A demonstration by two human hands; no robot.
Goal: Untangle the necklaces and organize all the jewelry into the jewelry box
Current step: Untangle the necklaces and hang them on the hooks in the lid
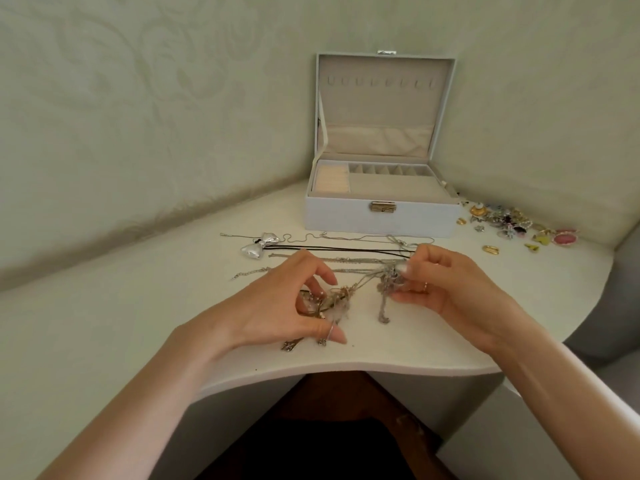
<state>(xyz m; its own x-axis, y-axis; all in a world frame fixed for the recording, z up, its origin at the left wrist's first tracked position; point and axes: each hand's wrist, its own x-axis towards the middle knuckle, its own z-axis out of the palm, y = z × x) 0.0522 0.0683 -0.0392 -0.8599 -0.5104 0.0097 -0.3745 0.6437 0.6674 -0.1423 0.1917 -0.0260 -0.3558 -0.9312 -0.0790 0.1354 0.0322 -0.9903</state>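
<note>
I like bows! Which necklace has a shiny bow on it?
The black-cord necklace stretched out in front of the jewelry box; its silver bow lies at its left end. The others are metal chains without bows.

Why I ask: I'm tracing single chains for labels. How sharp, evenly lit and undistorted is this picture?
Head view: light soft and even, faint shadows only, no glare; the wide lens bows the near edge of the table; the tangled chains held by the left hand and right hand look soft, links merging; the small pieces right of the jewelry box blur together.
</note>
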